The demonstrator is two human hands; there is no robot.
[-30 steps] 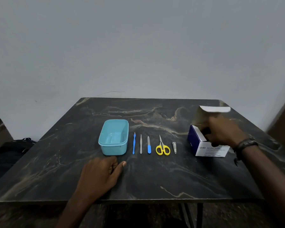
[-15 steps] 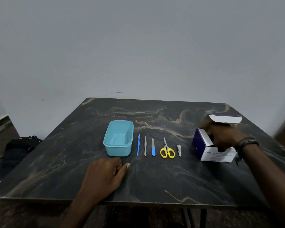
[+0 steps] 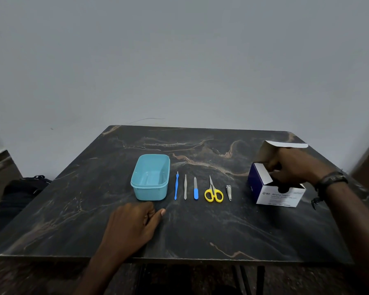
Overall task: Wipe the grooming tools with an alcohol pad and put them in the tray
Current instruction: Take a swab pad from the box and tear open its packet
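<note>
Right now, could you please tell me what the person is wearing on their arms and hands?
Both forearms are bare, with no sleeves or gloves in view. The right hand has a dark band on its wrist, a bracelet or watch strap, with a short dark cord hanging from it. The left hand and its wrist carry nothing, and no rings show on the fingers.

Plain room, likely home: bare grey wall (image 3: 179, 60), marble-look table (image 3: 200, 231), bag on floor (image 3: 19, 192).

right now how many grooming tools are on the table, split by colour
Blue-handled: 2, the cuticle pusher and nail file
Yellow-handled: 1, the scissors
Plain metal: 2, the tweezers and nail clipper
Total: 5, all lying on the table, none in the tray
</note>
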